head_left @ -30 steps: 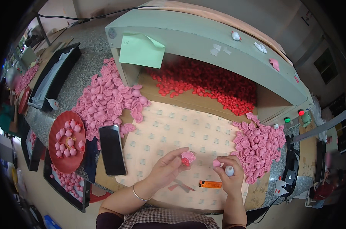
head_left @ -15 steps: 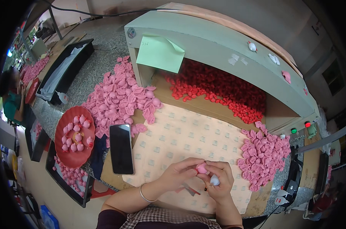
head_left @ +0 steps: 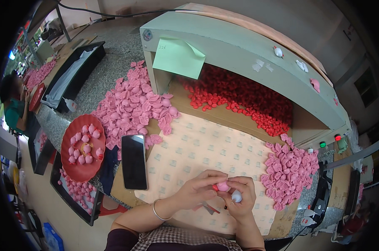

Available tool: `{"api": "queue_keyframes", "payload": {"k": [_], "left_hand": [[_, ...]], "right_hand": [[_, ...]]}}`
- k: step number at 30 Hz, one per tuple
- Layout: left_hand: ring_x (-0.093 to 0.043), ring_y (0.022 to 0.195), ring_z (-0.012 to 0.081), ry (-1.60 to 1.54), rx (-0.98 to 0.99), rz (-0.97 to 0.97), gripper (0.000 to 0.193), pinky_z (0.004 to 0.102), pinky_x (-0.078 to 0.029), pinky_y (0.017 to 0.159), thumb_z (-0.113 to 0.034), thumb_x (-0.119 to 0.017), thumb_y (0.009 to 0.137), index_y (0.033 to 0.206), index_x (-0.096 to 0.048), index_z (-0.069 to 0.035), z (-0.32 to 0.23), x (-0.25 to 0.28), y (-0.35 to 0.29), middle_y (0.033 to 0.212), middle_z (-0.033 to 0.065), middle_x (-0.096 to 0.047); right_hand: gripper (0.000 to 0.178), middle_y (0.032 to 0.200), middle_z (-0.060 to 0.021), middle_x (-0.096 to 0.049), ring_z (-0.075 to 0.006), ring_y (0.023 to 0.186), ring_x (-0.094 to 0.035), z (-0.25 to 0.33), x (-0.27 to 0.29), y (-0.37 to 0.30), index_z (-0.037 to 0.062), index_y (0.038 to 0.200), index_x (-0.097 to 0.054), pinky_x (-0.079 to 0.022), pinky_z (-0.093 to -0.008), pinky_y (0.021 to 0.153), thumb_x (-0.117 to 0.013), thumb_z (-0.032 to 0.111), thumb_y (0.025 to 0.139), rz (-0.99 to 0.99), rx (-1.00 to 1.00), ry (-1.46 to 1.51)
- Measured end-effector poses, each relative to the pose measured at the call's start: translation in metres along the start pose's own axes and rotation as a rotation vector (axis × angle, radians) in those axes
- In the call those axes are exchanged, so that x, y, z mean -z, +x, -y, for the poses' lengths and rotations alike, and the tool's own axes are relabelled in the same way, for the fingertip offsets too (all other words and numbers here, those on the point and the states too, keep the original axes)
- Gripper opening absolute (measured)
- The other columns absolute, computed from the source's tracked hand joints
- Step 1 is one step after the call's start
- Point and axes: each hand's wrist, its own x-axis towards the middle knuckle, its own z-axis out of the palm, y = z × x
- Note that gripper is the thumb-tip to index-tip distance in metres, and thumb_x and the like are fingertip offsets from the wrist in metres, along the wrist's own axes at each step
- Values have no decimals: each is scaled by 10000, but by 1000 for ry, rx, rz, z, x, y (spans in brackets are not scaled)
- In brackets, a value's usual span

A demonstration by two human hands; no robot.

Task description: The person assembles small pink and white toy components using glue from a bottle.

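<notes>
My left hand (head_left: 197, 189) and my right hand (head_left: 242, 193) meet over the light patterned cloth (head_left: 185, 154) near the front of the table. Between their fingertips is a small round pink piece (head_left: 223, 186), pinched mainly by the right fingers. A small red piece (head_left: 215, 187) sits against its left side, at my left fingertips. A rounded whitish object (head_left: 236, 196), perhaps the end of a small bottle, is tucked in my right hand; its rest is hidden. Below the hands lies a thin red and grey item (head_left: 208, 208), partly covered and hard to make out.
A black phone (head_left: 134, 162) lies left of the cloth. Pink pieces are heaped at left (head_left: 128, 104) and right (head_left: 287, 173). Small red pieces (head_left: 239, 107) fill a pale green cabinet (head_left: 239, 54) behind. A red scalloped plate (head_left: 82, 169) holds pink pieces; below it stands a black tray (head_left: 98, 209).
The pink piece has turned in my fingers, so the red piece now shows plainly on its left. Both hands stay in nearly the same place.
</notes>
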Motion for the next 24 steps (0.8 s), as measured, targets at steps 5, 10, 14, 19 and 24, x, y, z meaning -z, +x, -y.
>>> {"api": "queue_keyframes", "payload": {"k": [5, 10, 14, 19, 24], "left_hand": [[-430, 1051, 201, 27, 14, -22, 368, 294, -424, 850, 44, -502, 774, 1135, -465, -13, 2, 1, -2, 1151, 116, -368], [-494, 966, 185, -144, 169, -149, 275, 299, -431, 831, 19, -511, 790, 1065, -501, -2, 5, 2, -2, 1057, 109, -471], [-511, 951, 169, -221, 139, -141, 224, 289, -428, 811, -9, -539, 776, 1000, -521, -4, 1, 0, 0, 1039, 106, -506], [-521, 942, 201, -202, 148, -118, 231, 305, -439, 814, 6, -537, 769, 999, -520, 9, 0, 2, 0, 1031, 122, -503], [-516, 955, 194, -162, 102, -46, 239, 306, -435, 810, 8, -512, 796, 1035, -517, 5, 0, 7, 0, 1052, 131, -504]], "right_hand": [[360, 870, -110, -491, -161, 691, -536, 3, -1, -1, 27, 872, -536, -462, -218, 488, -739, 44, 575, 63, 96, -79], [405, 839, -80, -498, -164, 667, -538, -2, -3, -3, 42, 889, -548, -459, -241, 503, -754, 87, 544, 52, 111, -109], [432, 788, -55, -511, -164, 638, -539, 0, 2, -2, 54, 909, -571, -456, -250, 497, -763, 114, 526, 72, -10, -31], [387, 774, -75, -512, -160, 622, -541, 0, -2, -5, 34, 907, -577, -459, -231, 488, -747, 95, 565, 36, 99, -61], [410, 792, -63, -540, -173, 595, -552, -3, -4, -9, 39, 900, -578, -456, -245, 482, -743, 75, 527, 15, 138, -73]]}}
